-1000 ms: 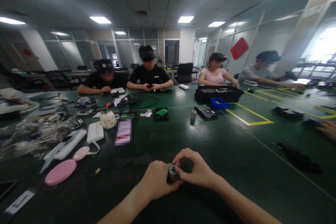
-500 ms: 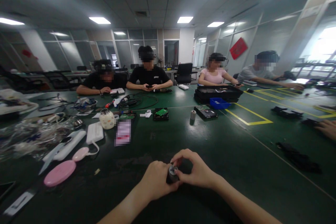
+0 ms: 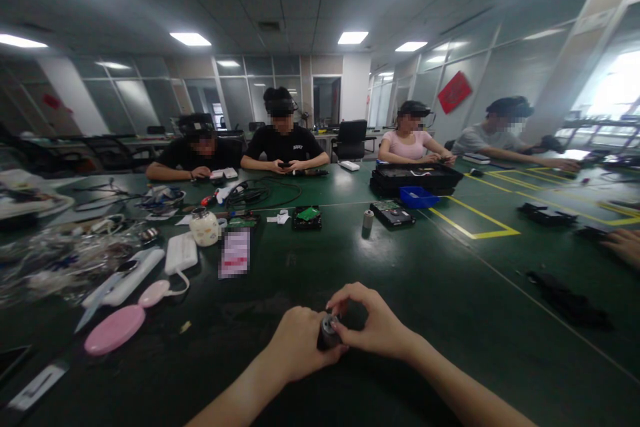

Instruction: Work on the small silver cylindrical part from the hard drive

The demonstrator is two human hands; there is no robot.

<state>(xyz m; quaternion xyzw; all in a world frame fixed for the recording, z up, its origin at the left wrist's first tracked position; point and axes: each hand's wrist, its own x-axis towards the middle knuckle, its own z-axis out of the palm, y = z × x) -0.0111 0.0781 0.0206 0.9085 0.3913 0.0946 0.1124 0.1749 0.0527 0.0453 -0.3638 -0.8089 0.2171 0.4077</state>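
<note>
Low in the middle of the head view, a small grey cylindrical electric motor (image 3: 329,331) is held with its round end face turned up toward me. My left hand (image 3: 296,341) is closed around its side, with the thumb beneath. From the right, my right hand (image 3: 373,323) is curled, with thumb and forefinger pinching at the motor's upper end; any small part between those fingertips is too small to make out. A similar metal cylinder (image 3: 368,219) stands upright on the green table (image 3: 425,273) farther off.
Hard drives (image 3: 395,212), a blue tray (image 3: 418,197) and a black case (image 3: 415,178) lie ahead. At left are a pink oval object (image 3: 115,330), a white power bank (image 3: 181,253), a cream jar (image 3: 204,227) and plastic bags (image 3: 65,247). Several people sit around the table.
My right fingertips have shifted very slightly at the motor's end; the motor and my left hand stay in place. Across the table, a person in pink has moved their hands slightly.
</note>
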